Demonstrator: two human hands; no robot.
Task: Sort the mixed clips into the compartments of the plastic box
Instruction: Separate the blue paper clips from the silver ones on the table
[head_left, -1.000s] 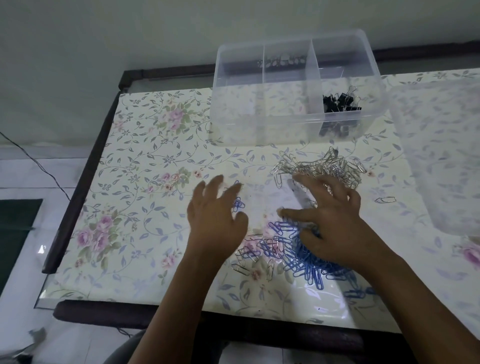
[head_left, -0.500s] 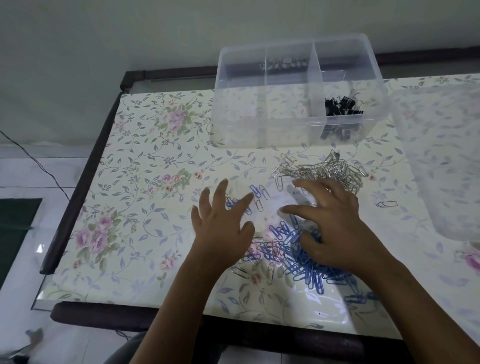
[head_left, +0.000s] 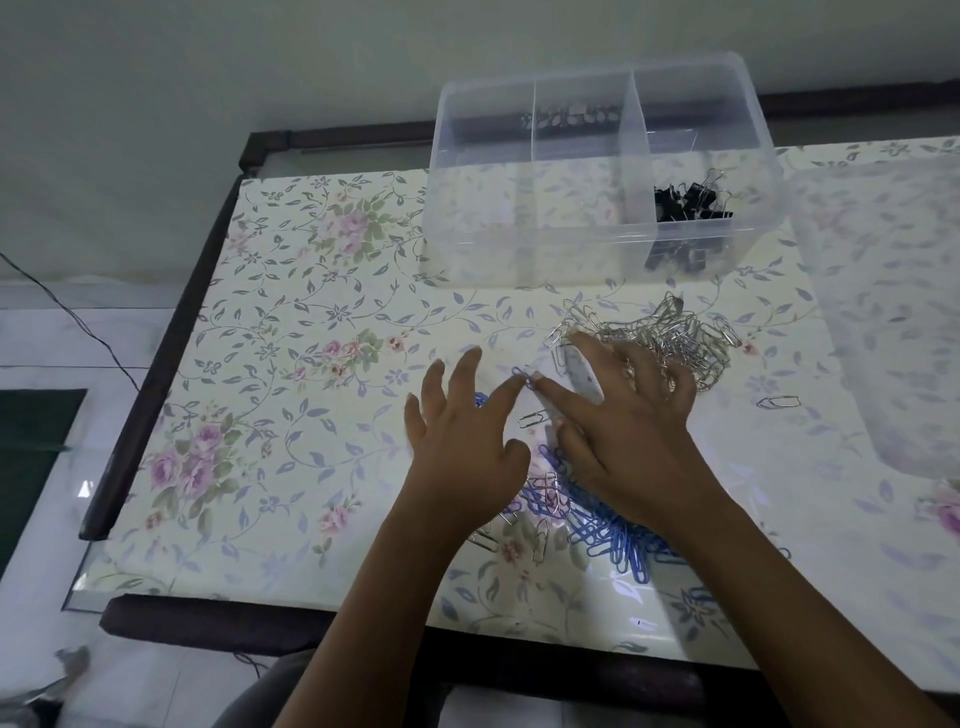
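Left hand (head_left: 462, 457) and right hand (head_left: 634, 441) were spread flat, gripping nothing, index tips meeting on 1 blue clip (head_left: 523, 376). Blue pile (head_left: 618, 543) sat under the right wrist, silver pile (head_left: 680, 332) past its fingers. Light, slippery, tangly stuff I'd guess: pinch 1 loop.

Likely a home: a floral cloth (head_left: 311, 364) on a dark-framed table (head_left: 154, 374), over a pale tiled floor (head_left: 52, 338).

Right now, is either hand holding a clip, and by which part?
Neither grips anything. The left hand and right hand lie open, fingers straight; their index fingertips meet on one small blue wire paper clip on the floral-covered table.
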